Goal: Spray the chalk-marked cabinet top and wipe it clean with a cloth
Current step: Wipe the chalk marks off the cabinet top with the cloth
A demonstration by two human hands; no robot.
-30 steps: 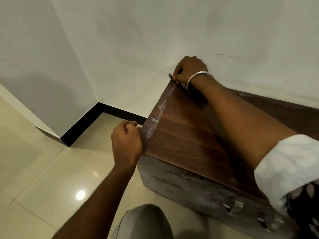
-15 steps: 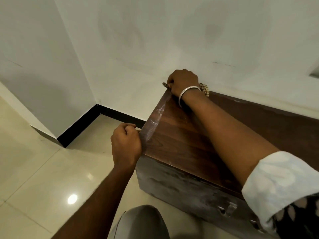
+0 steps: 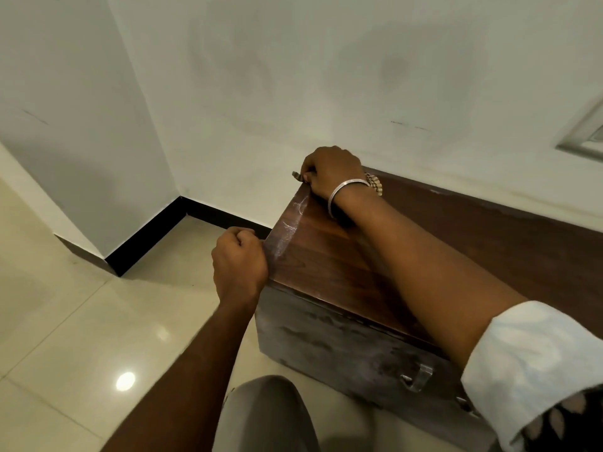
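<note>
A dark wooden cabinet top stands against the wall. Along its left edge runs a pale, shiny strip that looks like clear tape, smeared with white chalk. My left hand is curled at the near end of this strip, at the front left corner, and seems to pinch it. At the far left corner my right hand has its fingers curled at the strip's far end. A small dull object pokes out of those fingers. No spray bottle or cloth is in view.
The cabinet's worn front carries metal handles. A white wall rises right behind the top, with a black skirting in the corner to the left. Glossy tiled floor lies on the left. My knee is at the bottom.
The view has tilted up slightly, so both hands and the cabinet sit lower in frame. Both hands keep their places at the two ends of the strip.
</note>
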